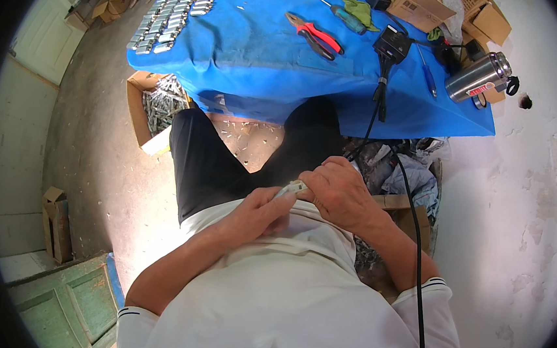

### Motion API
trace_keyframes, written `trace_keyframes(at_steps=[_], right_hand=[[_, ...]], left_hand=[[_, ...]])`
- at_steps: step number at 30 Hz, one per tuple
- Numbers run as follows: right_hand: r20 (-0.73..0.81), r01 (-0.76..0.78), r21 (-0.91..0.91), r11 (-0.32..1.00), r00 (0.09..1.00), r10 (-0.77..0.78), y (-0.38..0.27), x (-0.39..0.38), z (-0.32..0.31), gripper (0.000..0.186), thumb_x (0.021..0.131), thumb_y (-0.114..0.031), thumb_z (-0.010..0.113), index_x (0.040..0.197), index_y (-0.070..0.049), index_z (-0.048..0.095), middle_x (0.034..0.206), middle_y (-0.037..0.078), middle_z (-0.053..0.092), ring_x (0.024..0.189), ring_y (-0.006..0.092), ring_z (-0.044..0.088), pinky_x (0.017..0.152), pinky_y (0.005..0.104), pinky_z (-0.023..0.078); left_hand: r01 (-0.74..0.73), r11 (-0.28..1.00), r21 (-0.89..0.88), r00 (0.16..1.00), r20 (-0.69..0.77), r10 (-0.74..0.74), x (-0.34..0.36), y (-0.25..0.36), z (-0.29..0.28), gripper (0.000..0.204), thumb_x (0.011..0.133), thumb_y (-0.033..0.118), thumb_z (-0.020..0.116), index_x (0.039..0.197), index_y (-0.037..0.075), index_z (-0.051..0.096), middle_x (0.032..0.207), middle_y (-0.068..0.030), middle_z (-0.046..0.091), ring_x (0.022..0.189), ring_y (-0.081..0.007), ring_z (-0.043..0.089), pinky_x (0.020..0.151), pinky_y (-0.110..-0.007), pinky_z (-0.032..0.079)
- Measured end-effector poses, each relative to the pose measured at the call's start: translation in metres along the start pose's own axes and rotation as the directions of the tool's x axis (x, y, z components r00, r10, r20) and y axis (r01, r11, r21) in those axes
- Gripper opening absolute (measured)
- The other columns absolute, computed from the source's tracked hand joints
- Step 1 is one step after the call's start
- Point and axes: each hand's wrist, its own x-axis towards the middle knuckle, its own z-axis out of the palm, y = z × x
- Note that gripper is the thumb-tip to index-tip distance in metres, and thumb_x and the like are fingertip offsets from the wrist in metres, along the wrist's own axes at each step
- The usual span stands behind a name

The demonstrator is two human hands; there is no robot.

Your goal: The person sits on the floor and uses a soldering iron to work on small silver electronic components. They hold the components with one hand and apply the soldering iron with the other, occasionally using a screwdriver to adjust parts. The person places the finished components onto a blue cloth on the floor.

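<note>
Pale small part point(295, 187) is short of the near edge of the blue-draped table point(248, 54), gripped by left hand point(263, 213) and right hand point(344, 191) (much of it hidden between them). Metal fittings point(171, 18) line the left edge; pliers point(306, 29) lie mid-table; steel flask point(474, 79) at right edge.

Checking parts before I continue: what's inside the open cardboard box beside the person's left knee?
A jumbled heap of slim silvery pieces lies inside the cardboard box. The heap covers the bottom, so anything underneath can't be seen.
</note>
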Motion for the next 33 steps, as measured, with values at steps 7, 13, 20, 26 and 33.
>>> trace_keyframes(at_steps=[7,13,20,26,33], right_hand=[[-0.075,-0.007,0.000,1.000,0.997,0.007,0.000,-0.005,0.008,0.023,0.080,-0.020,0.071,0.093,-0.004,0.062,0.069,0.007,0.057,0.070,0.0249,0.058,0.083,0.0422,0.048],[-0.214,-0.141,-0.008,0.990,0.967,0.136,-0.008,-0.005,0.031,0.019,0.079,-0.018,0.072,0.088,-0.005,0.062,0.068,0.007,0.059,0.067,0.0246,0.059,0.081,0.0409,0.048],[-0.336,-0.321,0.018,0.947,0.890,0.308,-0.020,-0.004,0.060,0.023,0.082,-0.022,0.068,0.072,-0.009,0.053,0.058,0.005,0.054,0.058,0.0270,0.056,0.071,0.0402,0.046],[-0.296,-0.189,-0.035,0.981,0.940,0.170,-0.003,-0.009,0.058,0.015,0.078,-0.019,0.070,0.082,-0.008,0.062,0.067,0.006,0.058,0.068,0.0260,0.057,0.075,0.0403,0.044],[-0.098,-0.080,0.008,0.997,0.992,0.080,-0.003,-0.001,0.017,0.022,0.078,-0.015,0.069,0.096,-0.004,0.061,0.076,0.007,0.059,0.076,0.0254,0.057,0.085,0.0409,0.042]], left_hand=[[0.004,1.000,-0.023,0.998,-0.069,-0.005,-0.005,-0.002,0.006,0.044,0.101,0.044,0.040,0.075,0.010,0.046,0.065,-0.0004,0.050,0.055,-0.0051,0.037,0.049,-0.021,0.029],[-0.008,0.988,-0.155,0.994,-0.110,-0.009,0.001,-0.009,0.000,0.043,0.101,0.044,0.041,0.073,0.010,0.042,0.061,-0.0019,0.044,0.053,-0.0072,0.035,0.046,-0.023,0.026],[0.046,0.956,-0.290,0.971,-0.211,-0.110,0.009,-0.013,-0.003,0.041,0.099,0.042,0.044,0.073,0.011,0.042,0.060,0.0012,0.036,0.052,-0.0073,0.028,0.046,-0.024,0.021],[0.039,0.969,-0.243,0.980,-0.179,-0.084,0.013,-0.023,-0.003,0.041,0.099,0.044,0.045,0.074,0.012,0.043,0.061,0.0026,0.036,0.052,-0.0073,0.027,0.046,-0.024,0.020],[0.103,0.891,-0.443,0.984,-0.084,-0.156,0.004,-0.021,-0.004,0.055,0.096,0.062,0.037,0.080,0.011,0.047,0.062,0.0018,0.039,0.054,-0.0079,0.031,0.049,-0.023,0.023]])
